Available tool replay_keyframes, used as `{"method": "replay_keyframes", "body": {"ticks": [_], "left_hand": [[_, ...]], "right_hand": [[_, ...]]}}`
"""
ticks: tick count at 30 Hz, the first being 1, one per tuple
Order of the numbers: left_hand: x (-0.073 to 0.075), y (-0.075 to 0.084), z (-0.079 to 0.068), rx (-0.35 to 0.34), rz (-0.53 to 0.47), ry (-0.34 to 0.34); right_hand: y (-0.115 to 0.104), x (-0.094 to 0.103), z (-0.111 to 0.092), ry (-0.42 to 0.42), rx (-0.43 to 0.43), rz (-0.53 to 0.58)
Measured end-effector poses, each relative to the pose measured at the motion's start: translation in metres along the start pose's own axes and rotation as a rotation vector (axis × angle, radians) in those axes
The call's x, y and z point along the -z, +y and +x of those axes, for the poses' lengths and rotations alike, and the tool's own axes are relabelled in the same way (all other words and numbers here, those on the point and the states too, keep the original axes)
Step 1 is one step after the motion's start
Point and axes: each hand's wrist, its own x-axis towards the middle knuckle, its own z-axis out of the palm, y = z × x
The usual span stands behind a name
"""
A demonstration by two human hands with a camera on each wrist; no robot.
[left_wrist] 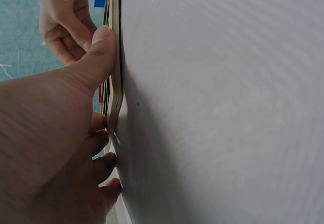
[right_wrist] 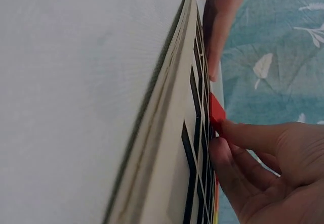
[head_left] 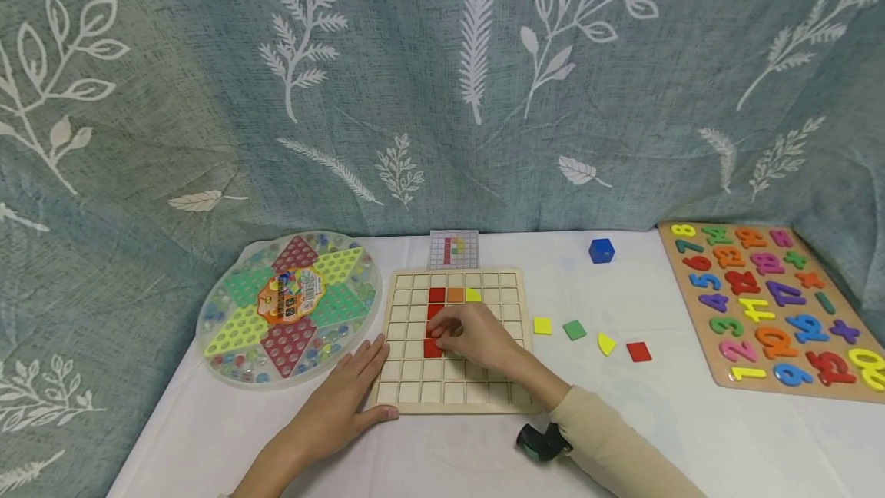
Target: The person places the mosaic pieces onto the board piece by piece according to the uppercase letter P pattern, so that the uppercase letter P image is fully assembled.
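Note:
A wooden grid board (head_left: 456, 409) lies flat on the table with square recesses. My right hand (head_left: 478, 336) is over its middle and pinches a red square tile (right_wrist: 217, 114) between thumb and fingertips; in the right wrist view the tile stands tilted at the grid. Further up the same column are red tiles (head_left: 437, 295), partly hidden by the fingers. Beside the top one sit an orange tile (head_left: 455, 295) and a yellow quarter-round tile (head_left: 473, 295). My left hand (head_left: 339, 398) rests at the board's front left corner, fingers extended along the left edge, thumb on the front edge.
Right of the board lie loose yellow (head_left: 542, 326), green (head_left: 575, 330), yellow quarter-round (head_left: 606, 343) and red (head_left: 639, 352) tiles. A pattern card (head_left: 453, 250) stands behind it. Around are a Chinese checkers set (head_left: 290, 310), a blue die (head_left: 601, 250) and a number puzzle (head_left: 774, 313).

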Motion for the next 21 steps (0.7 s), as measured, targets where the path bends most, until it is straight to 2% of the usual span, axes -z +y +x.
{"method": "replay_keyframes", "body": {"ticks": [12,21], "left_hand": [[0.001,0.001,-0.001,0.01,-0.015,-0.011],[0.0,0.001,0.0,0.007,-0.01,-0.005]], "right_hand": [[-0.002,0.006,-0.003,-0.023,-0.002,-0.016],[0.005,0.028,-0.016,-0.034,0.027,-0.023]]}}
